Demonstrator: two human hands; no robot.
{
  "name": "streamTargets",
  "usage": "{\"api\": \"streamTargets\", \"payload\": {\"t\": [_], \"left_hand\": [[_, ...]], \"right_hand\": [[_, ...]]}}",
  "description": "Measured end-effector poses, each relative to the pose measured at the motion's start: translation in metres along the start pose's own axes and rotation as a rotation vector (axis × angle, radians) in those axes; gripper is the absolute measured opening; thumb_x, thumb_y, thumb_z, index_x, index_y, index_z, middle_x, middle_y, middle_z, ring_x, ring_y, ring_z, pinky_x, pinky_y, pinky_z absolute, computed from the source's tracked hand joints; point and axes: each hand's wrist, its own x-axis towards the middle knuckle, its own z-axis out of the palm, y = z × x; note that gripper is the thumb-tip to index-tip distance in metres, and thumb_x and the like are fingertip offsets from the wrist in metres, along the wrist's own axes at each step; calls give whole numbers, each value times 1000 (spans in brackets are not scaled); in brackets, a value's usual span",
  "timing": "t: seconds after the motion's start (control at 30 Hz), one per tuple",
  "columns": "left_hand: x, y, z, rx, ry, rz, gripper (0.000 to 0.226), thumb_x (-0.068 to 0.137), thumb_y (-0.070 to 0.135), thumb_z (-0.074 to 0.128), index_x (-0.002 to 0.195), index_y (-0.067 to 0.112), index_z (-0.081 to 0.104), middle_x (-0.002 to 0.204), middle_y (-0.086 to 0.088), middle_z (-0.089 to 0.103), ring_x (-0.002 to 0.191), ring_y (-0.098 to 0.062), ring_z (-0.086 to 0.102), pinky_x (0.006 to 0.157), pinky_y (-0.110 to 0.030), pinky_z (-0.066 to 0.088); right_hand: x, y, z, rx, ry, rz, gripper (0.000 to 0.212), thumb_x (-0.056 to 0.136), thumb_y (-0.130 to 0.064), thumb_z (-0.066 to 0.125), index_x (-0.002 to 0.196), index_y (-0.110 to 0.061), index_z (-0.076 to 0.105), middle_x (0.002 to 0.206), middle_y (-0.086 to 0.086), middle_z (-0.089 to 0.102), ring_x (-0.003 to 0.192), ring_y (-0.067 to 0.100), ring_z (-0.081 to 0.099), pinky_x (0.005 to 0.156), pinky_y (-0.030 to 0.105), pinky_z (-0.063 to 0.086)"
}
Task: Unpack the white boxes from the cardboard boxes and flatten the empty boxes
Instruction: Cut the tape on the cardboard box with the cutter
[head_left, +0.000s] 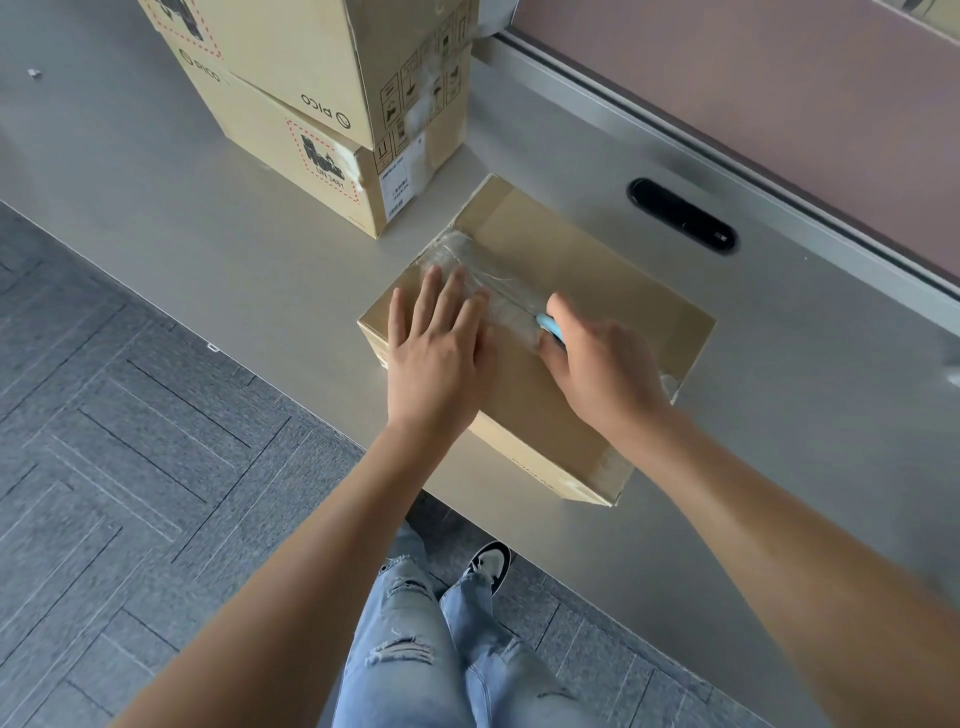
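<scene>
A closed cardboard box (597, 270) lies on the grey table (208, 249) in front of me, its top seam sealed with clear tape (467, 265). My left hand (436, 353) presses flat on the box's left top flap, fingers spread. My right hand (597, 364) is closed around a light blue cutter (549, 328), whose tip rests on the taped seam near the middle of the box. No white boxes are visible; the box's contents are hidden.
Two more sealed cardboard boxes (332, 78) are stacked at the back left of the table. A black oval cable grommet (681, 214) sits to the right, with a metal rail and pink partition (753, 78) behind. Grey carpet floor (104, 441) lies left of the table's edge.
</scene>
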Motion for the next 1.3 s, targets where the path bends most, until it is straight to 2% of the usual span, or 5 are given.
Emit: {"api": "streamTargets", "payload": {"t": [0.17,0.4,0.57,1.07,1.3], "left_hand": [[0,0,-2,3,-38,2,38,104,35,48,135,16,60,158,-6,47,153,-30,30,122,-54,23],[-1,3,-12,66,-248,-30,81,91,78,39,154,27,40,171,-1,21,160,-24,3,127,-55,3],[-7,12,-8,19,-252,-88,76,95,70,41,160,31,33,173,-3,9,160,-23,-2,127,-55,-6],[-25,38,-4,38,-199,-80,43,108,41,36,148,36,50,170,-9,22,158,-30,12,122,-69,2],[-22,47,-15,100,-350,-103,85,86,91,23,156,42,31,174,-6,1,160,-23,-8,121,-67,-10]], "right_hand": [[-7,3,-2,-18,-8,26,15,97,-24,62,101,-13,52,49,-1,34,43,30,31,44,29,25],[-17,10,-5,-35,-19,36,15,99,-25,60,102,-14,51,48,1,38,42,31,34,44,30,26],[-25,13,-9,-32,-21,62,15,97,-23,62,98,-15,49,49,3,40,42,32,36,44,29,26],[-44,20,-21,-47,-47,101,17,92,-18,66,96,-13,50,52,0,35,45,30,32,46,29,25],[-52,25,-24,-54,-54,119,15,94,-19,62,96,-15,48,52,0,36,45,32,35,46,30,27]]}}
